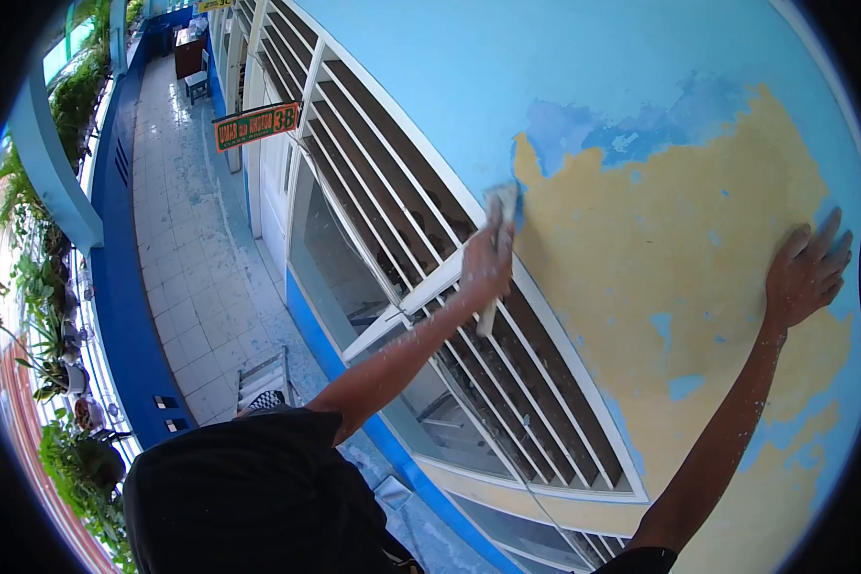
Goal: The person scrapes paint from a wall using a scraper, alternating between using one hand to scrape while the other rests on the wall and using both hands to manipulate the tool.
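Observation:
My left hand is closed around a paint scraper. Its pale handle sticks out below my fist, and its blade is up against the wall beside the window frame, at the left edge of a bare patch. That bare yellowish patch spreads over the wall, ringed by light blue paint and dotted with blue flakes. Farther right, my right hand lies flat on the wall with its fingers spread and nothing in it. Pale dust covers both forearms.
A louvred window with white bars runs beside the patch. Lower left, a metal ladder stands on the tiled corridor floor. A "38" sign juts from the wall. Potted plants line the far left; a chair stands far back.

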Motion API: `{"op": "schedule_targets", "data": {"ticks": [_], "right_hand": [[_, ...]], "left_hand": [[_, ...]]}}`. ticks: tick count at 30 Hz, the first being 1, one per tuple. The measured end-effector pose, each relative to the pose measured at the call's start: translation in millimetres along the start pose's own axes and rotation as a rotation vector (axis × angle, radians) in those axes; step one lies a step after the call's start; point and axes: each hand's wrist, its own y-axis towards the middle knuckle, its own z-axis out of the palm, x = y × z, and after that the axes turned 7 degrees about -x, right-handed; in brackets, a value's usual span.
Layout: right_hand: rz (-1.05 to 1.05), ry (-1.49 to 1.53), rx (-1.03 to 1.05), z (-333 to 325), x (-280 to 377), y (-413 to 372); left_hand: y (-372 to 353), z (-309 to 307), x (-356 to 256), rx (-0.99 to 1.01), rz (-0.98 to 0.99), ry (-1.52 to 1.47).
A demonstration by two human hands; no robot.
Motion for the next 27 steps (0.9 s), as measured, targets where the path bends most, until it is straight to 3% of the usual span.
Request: {"op": "schedule_targets", "data": {"ticks": [1,6,10,14,16,17,19,22,25,27], "right_hand": [[0.007,0.002,-0.004,-0.3,1.3,0.9],[0.024,0.011,-0.023,-5.5,6.2,3.2],[0.016,0.018,-0.016,-5.5,5.2,4.0],[0.033,0.009,-0.008,-9.0,9.1,5.0],[0.025,0.008,-0.016,-11.0,7.8,4.7],[0.019,0.008,-0.027,-10.4,7.6,4.5],[-0.001,0.014,-0.04,-6.6,6.2,4.1],[0.006,0.008,-0.015,-5.3,4.2,0.3],[0.03,0.008,0.003,-6.3,6.1,4.3],[0.031,0.019,-0.009,-6.8,7.0,4.4]], "left_hand": [[7.6,-10.6,-17.7,0.008,-0.09,-0.095],[-29.1,2.2,0.6,0.09,0.091,0.061],[-23.6,-23.2,-16.2,0.296,-0.035,0.136],[-22.9,-2.6,44.7,0.047,0.276,0.177],[-28.6,-1.9,37.3,-0.092,0.438,0.224],[-26.5,-8.9,36.0,0.127,0.173,0.198],[-11.7,-22.6,16.2,0.179,0.114,0.277],[8.5,-16.9,18.6,0.044,0.141,0.143],[-20.6,-5.5,44.9,0.084,0.226,0.143],[-12.0,5.3,63.6,-0.044,0.432,0.174]]}}
